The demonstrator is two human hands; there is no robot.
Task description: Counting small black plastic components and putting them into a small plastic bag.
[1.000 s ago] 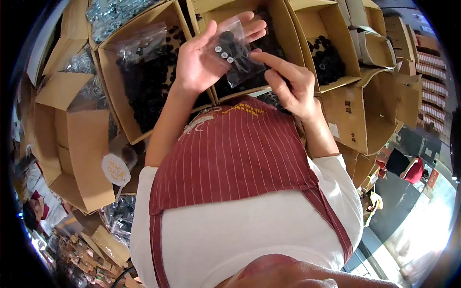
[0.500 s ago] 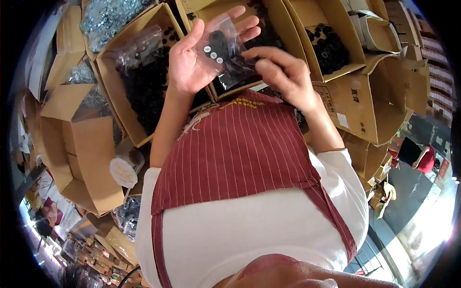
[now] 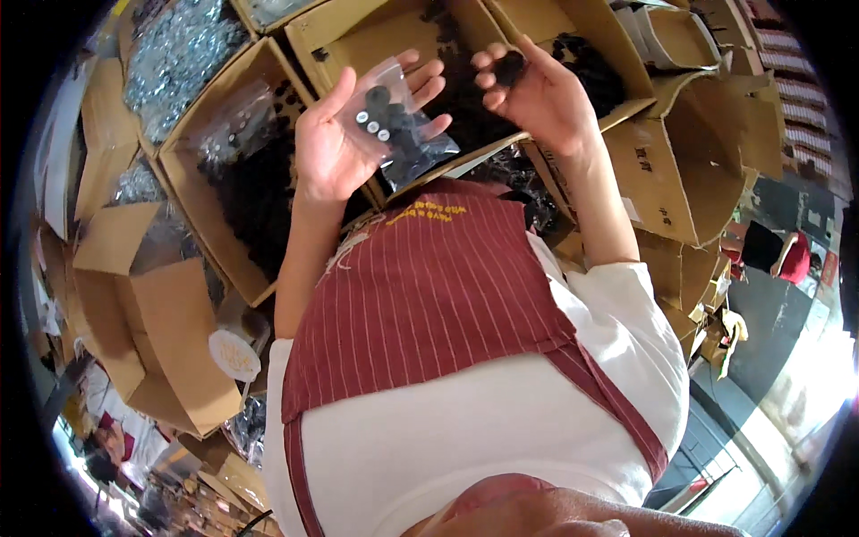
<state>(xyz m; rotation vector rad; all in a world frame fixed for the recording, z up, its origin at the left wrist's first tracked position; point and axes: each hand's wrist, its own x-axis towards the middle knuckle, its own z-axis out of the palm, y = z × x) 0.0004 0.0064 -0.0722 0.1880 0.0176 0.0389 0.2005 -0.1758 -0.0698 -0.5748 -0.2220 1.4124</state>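
Cardboard boxes (image 3: 224, 179) of dark parts surround us.
Our left hand (image 3: 335, 148) cradles a clear plastic bag of black parts (image 3: 394, 130); our right hand (image 3: 537, 94), just beside, pinches a small black part (image 3: 512, 67).

Two hands – left (image 3: 344, 143), right (image 3: 537, 94); one clear bag (image 3: 394, 130) of black parts; one red striped apron (image 3: 429, 295); several open cartons (image 3: 224, 188).
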